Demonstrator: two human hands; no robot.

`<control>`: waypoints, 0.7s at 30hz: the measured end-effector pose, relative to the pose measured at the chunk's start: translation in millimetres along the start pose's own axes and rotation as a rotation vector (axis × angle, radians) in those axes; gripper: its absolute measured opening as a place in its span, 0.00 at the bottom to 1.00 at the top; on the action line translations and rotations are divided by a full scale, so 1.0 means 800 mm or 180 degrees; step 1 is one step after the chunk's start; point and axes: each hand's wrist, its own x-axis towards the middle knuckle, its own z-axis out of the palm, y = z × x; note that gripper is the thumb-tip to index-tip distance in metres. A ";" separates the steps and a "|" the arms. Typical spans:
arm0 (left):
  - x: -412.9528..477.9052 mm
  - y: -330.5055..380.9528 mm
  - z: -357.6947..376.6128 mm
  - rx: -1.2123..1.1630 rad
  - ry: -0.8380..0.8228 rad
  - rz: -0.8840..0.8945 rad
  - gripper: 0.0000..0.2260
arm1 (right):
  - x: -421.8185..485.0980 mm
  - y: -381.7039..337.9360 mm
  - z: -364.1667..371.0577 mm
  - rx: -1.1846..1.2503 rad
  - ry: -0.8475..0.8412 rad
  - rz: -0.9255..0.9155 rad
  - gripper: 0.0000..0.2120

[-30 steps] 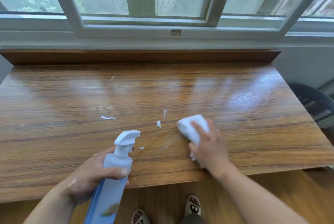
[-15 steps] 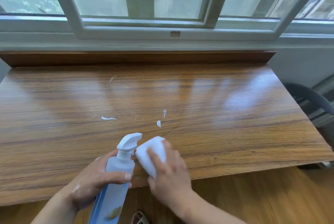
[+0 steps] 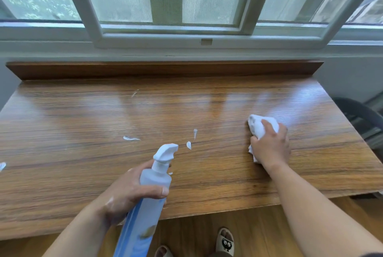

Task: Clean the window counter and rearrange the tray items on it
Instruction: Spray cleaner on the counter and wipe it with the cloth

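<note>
Spray bottle [image 3: 154, 184]: long axis tilted, base toward the person, white nozzle aimed away and right, over the worktop's [image 3: 83, 122] near edge. Pale blue, translucent. Left hand [image 3: 128, 196]: fingers wrapped round it. Right hand [image 3: 271, 146]: fingers bunch a white cloth [image 3: 258, 126] on the worktop's right half.

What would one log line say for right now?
left hand: holds blue plastic spray bottle | right hand: grips white cloth on wooden counter | white foam smears: unwiped
</note>
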 end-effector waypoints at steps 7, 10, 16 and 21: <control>0.023 0.019 0.019 0.0078 0.0084 0.0055 0.19 | 0.000 0.001 0.003 0.0003 -0.0049 0.0008 0.29; 0.024 0.020 0.020 0.0019 0.0087 0.0032 0.20 | 0.001 0.000 0.004 -0.0005 -0.0052 0.0052 0.29; 0.026 0.019 0.019 0.0022 0.0318 0.0065 0.21 | 0.002 0.004 0.003 -0.0024 -0.0096 0.0029 0.29; 0.012 0.014 0.008 -0.0251 0.0334 0.0149 0.24 | 0.012 -0.035 0.009 -0.0039 -0.0193 0.0043 0.30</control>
